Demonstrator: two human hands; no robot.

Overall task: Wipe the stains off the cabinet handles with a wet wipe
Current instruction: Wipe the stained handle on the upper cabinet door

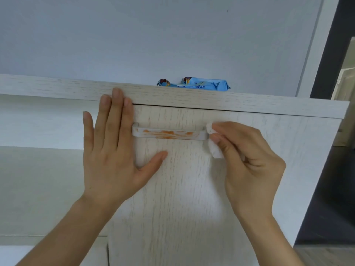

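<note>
A pale bar handle (169,134) runs level across the light wood cabinet door (182,189), smeared with orange stains along its front. My left hand (113,150) lies flat on the door with straight fingers, covering the handle's left end, its fingertips on the top board. My right hand (247,160) pinches a folded white wet wipe (215,148) between thumb and fingers, and the wipe touches the handle's right end.
A blue pack of wet wipes (203,84) lies on the cabinet's top board (57,87), against a white wall. Open shelves (38,121) sit left of the door. A dark frame (330,54) rises at the right.
</note>
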